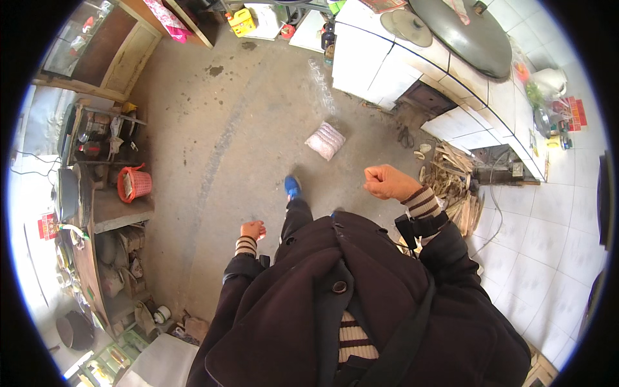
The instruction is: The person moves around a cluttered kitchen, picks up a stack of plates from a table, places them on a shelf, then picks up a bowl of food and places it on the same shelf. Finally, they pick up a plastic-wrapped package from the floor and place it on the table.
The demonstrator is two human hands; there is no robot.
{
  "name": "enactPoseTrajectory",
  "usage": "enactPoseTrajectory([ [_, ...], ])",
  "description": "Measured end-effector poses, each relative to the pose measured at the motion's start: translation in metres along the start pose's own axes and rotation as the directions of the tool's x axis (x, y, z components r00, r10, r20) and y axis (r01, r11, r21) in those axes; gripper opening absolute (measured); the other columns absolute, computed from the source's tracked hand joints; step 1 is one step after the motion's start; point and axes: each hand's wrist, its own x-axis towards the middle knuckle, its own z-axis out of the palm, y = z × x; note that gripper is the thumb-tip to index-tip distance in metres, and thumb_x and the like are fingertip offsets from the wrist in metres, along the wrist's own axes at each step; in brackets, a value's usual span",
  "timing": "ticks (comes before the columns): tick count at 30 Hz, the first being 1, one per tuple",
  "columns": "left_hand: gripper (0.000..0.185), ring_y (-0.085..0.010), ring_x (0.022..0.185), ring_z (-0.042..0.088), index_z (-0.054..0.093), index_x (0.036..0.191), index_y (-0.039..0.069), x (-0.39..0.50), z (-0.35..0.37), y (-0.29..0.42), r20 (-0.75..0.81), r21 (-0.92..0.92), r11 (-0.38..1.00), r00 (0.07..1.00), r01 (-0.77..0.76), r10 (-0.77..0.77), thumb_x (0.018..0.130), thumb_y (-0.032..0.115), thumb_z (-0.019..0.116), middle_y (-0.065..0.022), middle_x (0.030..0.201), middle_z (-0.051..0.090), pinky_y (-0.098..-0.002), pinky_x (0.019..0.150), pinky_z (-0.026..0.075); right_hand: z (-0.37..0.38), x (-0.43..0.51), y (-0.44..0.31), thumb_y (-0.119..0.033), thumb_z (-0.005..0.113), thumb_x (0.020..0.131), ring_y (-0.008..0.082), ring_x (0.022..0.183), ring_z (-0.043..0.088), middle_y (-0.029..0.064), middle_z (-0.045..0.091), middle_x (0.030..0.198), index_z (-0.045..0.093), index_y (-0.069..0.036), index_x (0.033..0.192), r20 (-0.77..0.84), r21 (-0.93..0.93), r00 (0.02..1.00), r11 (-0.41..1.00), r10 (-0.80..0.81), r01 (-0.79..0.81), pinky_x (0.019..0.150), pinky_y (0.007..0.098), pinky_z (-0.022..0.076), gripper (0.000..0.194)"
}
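Note:
My left hand [253, 230] hangs over the concrete floor, left of my trouser leg, its fingers curled with nothing visible in them. Raised out to the right, my right hand [390, 183] is closed in a loose fist, and I see nothing in it. On the floor ahead, beyond my blue shoe [292, 186], lies a pinkish, quilted-looking cushion or packet [326, 141]. A pile of split firewood [457, 169] lies to the right of my right hand.
A white-tiled stove [367, 58] with a large metal lid [471, 34] runs along the right. Shelves with a red plastic basket [136, 184] stand at the left. A wooden cabinet [130, 63] is at the upper left, and a yellow jug [241, 22] at the top.

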Motion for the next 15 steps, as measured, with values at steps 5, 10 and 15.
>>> enactPoseTrajectory([
  [5,0.018,-0.0193,0.06,0.057,0.059,0.091,0.0,0.043,0.01,0.046,0.025,0.075,0.997,0.999,0.022,-0.024,0.079,0.014,0.054,-0.0095,0.071,0.057,-0.0303,0.051,0.05,-0.009,0.025,-0.006,-0.012,0.056,0.08,0.0037,0.044,0.031,-0.0053,0.033,0.051,0.034,-0.01,0.061,-0.114,-0.162,0.993,0.985,0.035,-0.054,0.038,0.0215,0.0241,0.029],
  [10,0.018,-0.0186,0.059,0.058,0.061,0.088,0.002,0.107,0.048,0.105,0.142,0.216,0.975,0.989,-0.057,0.026,0.078,0.017,0.056,-0.0094,0.072,0.059,-0.0305,0.051,0.051,-0.023,0.047,-0.023,-0.015,0.056,0.08,0.0043,0.045,0.034,-0.0038,0.037,0.051,0.035,-0.009,0.06,-0.25,-0.08,0.957,0.982,0.144,-0.169,0.039,0.0221,0.0288,0.03],
  [15,0.022,-0.0262,0.063,0.062,0.065,0.078,0.008,0.188,0.099,0.162,0.396,0.708,0.573,0.904,-0.411,0.16,0.076,0.023,0.049,-0.0137,0.071,0.063,-0.0373,0.064,0.051,-0.017,0.063,-0.017,-0.014,0.057,0.079,0.0029,0.053,0.032,-0.0064,0.033,0.055,0.036,-0.008,0.061,-0.24,-0.081,0.949,0.97,0.205,-0.23,0.046,0.0209,0.0288,0.029],
])
